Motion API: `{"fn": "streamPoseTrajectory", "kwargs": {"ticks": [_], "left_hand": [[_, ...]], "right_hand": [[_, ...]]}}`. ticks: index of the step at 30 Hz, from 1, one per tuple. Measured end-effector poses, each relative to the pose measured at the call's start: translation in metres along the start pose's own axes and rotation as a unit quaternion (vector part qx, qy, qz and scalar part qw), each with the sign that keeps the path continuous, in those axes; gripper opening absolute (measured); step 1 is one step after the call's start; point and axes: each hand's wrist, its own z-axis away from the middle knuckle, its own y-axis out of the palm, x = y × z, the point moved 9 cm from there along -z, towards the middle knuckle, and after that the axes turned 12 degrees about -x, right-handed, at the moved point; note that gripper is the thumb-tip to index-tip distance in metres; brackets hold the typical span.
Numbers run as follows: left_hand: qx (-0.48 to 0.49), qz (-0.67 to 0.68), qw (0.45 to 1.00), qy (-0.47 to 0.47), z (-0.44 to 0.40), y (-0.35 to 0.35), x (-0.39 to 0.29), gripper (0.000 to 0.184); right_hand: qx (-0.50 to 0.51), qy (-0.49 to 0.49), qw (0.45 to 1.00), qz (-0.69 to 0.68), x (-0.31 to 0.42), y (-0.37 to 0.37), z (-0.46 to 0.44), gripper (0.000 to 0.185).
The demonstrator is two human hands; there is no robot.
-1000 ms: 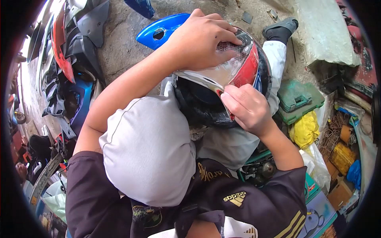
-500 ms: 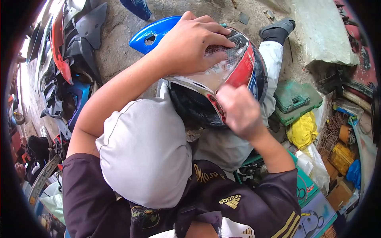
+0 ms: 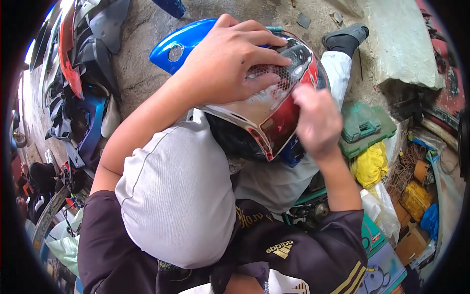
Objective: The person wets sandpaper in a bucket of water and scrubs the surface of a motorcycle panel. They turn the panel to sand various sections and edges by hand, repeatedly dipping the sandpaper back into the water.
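- Left arm: bent at elbow, forearm angled toward helmet (image 3: 262,115).
- Left hand (image 3: 235,59): back up, on top of helmet, fingers spread.
- Right arm: bent, forearm below helmet's right side.
- Right hand (image 3: 318,120): curled at helmet's right side, blurred; contact unclear.

From where I stand, "adidas" reads plainly in gold (image 3: 279,249), beside slanted gold bars, on the near side of the dark short-sleeved fabric shirt (image 3: 323,240). Farther up and left on that shirt runs larger gold lettering (image 3: 253,217), partly folded away; I make out something like "Horo". At right, a small red label (image 3: 375,237) is too tiny to read.
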Motion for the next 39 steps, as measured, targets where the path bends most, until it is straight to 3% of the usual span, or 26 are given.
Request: {"fn": "streamPoseTrajectory", "kwargs": {"ticks": [3,5,9,11,13,15,17,19,22,25,27,29,33,35,37,39], "left_hand": [[0.003,0.009,1.0,0.004,0.0,0.0,0.003,0.041],[0.001,0.016,1.0,0.005,0.003,0.0,0.003,0.041],[0.012,0.004,1.0,-0.007,-0.001,0.001,0.0,0.041],[0.005,0.008,1.0,0.0,0.002,-0.001,0.001,0.041],[-0.002,0.012,1.0,0.01,0.002,-0.002,0.002,0.042],[-0.003,0.018,1.0,0.012,0.005,-0.002,0.002,0.042],[0.002,0.012,1.0,0.01,0.005,0.0,0.001,0.043],[-0.002,0.012,1.0,0.015,0.005,-0.004,0.001,0.044],[-0.013,0.04,0.998,0.05,0.01,-0.009,0.001,0.044],[-0.021,0.063,0.994,0.082,0.014,-0.01,-0.003,0.043],[-0.022,0.055,0.995,0.076,0.01,-0.008,-0.006,0.043],[-0.008,0.032,0.996,0.08,0.009,-0.004,-0.009,0.049],[0.013,-0.003,0.997,0.078,0.012,-0.009,-0.015,0.067],[0.019,-0.001,0.998,0.065,0.012,-0.013,-0.018,0.072],[0.027,-0.02,0.995,0.093,0.017,-0.008,-0.019,0.077],[0.016,-0.027,0.994,0.108,0.017,-0.009,-0.022,0.075]], "right_hand": [[0.065,-0.067,0.994,-0.059,0.057,0.005,0.002,0.034],[0.065,-0.061,0.993,-0.074,0.046,0.002,-0.001,0.032],[-0.034,0.033,0.998,0.029,-0.02,-0.01,-0.003,0.037],[0.02,-0.035,0.999,-0.036,0.02,0.0,0.004,0.037],[0.039,-0.025,0.995,-0.088,0.043,0.005,0.005,0.03],[0.021,-0.044,0.997,-0.062,0.02,0.0,0.004,0.026],[-0.024,0.003,0.999,0.031,-0.019,-0.004,0.002,0.023],[-0.055,0.013,0.997,0.048,-0.016,-0.001,0.009,0.024],[-0.017,-0.018,0.999,-0.033,0.027,0.003,0.017,0.029],[-0.063,-0.033,0.997,0.012,0.018,-0.005,0.024,0.029],[-0.149,0.051,0.986,0.056,-0.007,-0.012,0.023,0.029],[-0.144,0.046,0.984,0.09,0.013,-0.007,0.027,0.03],[-0.066,-0.009,0.998,0.014,0.062,0.009,0.042,0.033],[-0.128,0.021,0.989,0.077,0.024,-0.01,0.046,0.03],[-0.177,0.199,0.956,0.125,-0.033,-0.043,0.045,0.025],[-0.257,0.249,0.921,0.152,-0.057,-0.082,0.063,0.021]]}}
